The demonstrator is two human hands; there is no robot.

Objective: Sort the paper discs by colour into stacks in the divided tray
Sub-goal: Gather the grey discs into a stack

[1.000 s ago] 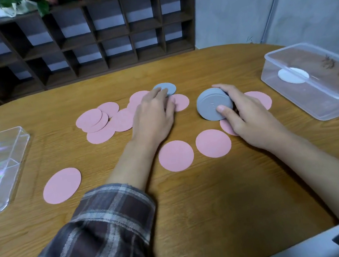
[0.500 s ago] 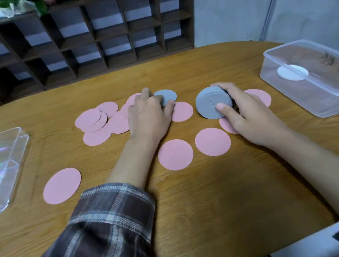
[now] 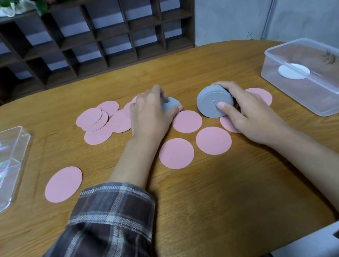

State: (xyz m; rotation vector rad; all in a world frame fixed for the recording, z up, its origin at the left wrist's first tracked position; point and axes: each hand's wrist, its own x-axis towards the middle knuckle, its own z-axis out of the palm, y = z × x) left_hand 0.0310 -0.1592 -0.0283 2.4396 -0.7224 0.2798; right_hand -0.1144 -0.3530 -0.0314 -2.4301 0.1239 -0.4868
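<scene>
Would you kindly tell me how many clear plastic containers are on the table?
2: the divided tray at the left edge, and a deeper tub at the far right. None looks hidden.

A wooden table (image 3: 197,221) fills the view. Behind its far edge stands a dark shelf unit (image 3: 80,39) of open cubbies, with a plant (image 3: 21,4) on top. At the table's right edge sits a clear plastic box (image 3: 318,97), a white disc (image 3: 294,71) inside it.

We see a dark cubby shelf (image 3: 93,37) behind our oval wooden table (image 3: 205,205), with a pale grey wall (image 3: 234,5) to the right.
</scene>
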